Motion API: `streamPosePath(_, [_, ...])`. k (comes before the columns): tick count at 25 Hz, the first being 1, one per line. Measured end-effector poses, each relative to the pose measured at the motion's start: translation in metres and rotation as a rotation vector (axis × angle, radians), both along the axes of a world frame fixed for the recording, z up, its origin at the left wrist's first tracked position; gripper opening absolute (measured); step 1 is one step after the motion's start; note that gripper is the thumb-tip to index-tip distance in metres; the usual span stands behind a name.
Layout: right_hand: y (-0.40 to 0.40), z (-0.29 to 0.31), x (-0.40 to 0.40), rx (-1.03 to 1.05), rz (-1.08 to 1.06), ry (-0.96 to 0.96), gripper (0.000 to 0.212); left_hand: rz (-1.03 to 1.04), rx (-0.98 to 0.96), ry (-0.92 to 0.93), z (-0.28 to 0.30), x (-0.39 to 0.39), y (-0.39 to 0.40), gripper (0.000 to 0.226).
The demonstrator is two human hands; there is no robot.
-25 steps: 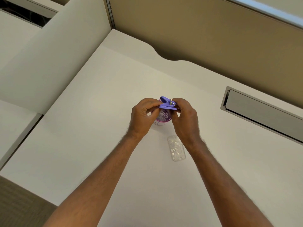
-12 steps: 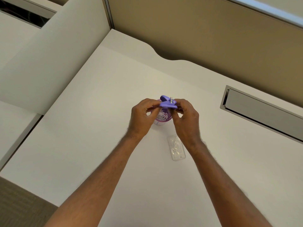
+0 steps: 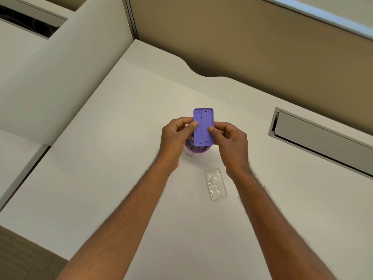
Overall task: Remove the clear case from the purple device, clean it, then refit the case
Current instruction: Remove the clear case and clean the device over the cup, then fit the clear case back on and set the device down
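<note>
The purple device (image 3: 203, 126) is a flat rounded rectangle with small holes, held upright above the desk with its broad face toward me. My left hand (image 3: 176, 135) pinches its left edge and my right hand (image 3: 230, 139) pinches its right edge. The clear case (image 3: 215, 184) lies flat on the white desk (image 3: 113, 158), apart from the device, just below my right wrist. A round tub with purple-patterned wipes (image 3: 191, 150) stands on the desk right behind the device, partly hidden by it and my hands.
A grey cable-tray flap (image 3: 323, 138) is set into the desk at the right. Tan partition walls (image 3: 252, 47) close the back and a white panel (image 3: 50, 77) the left. The desk's front-left edge drops to carpet (image 3: 20, 259).
The device was held edge-on and tilted between my fingers; it has turned up so that its flat face now points at me. Clear case and tub have not moved.
</note>
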State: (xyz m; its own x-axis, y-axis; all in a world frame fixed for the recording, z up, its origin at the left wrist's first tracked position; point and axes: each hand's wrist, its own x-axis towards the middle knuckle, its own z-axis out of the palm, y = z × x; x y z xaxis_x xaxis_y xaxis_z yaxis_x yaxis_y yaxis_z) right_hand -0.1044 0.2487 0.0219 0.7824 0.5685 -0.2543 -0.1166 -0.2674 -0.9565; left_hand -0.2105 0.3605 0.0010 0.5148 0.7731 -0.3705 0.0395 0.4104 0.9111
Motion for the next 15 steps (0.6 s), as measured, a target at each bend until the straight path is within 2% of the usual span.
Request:
streamPosePath(2, [-0.001,0.003,-0.001,0.028,-0.006,0.068,0.019,-0.029,-0.070,-0.057,0.002,-0.001,-0.001,0.027])
streamPosePath(5, [-0.004,0.010,-0.003,0.080,0.021,0.124,0.021,-0.121,-0.314,-0.224,0.009,-0.003,-0.002,0.041])
streamPosePath(8, [-0.007,0.016,-0.010,0.092,0.045,0.106,0.021,-0.200,-0.503,-0.344,0.012,-0.006,-0.004,0.048])
streamPosePath(11, [-0.016,0.013,-0.015,0.139,0.000,0.080,0.019,-0.157,-0.600,-0.377,0.011,-0.009,-0.006,0.049])
streamPosePath(13, [-0.030,0.002,-0.015,0.067,-0.096,-0.017,0.018,-0.104,-0.651,-0.411,0.010,-0.011,-0.007,0.046])
streamPosePath(15, [-0.050,-0.017,-0.022,-0.093,-0.134,-0.134,0.015,-0.059,-0.686,-0.449,0.011,-0.013,-0.008,0.045])
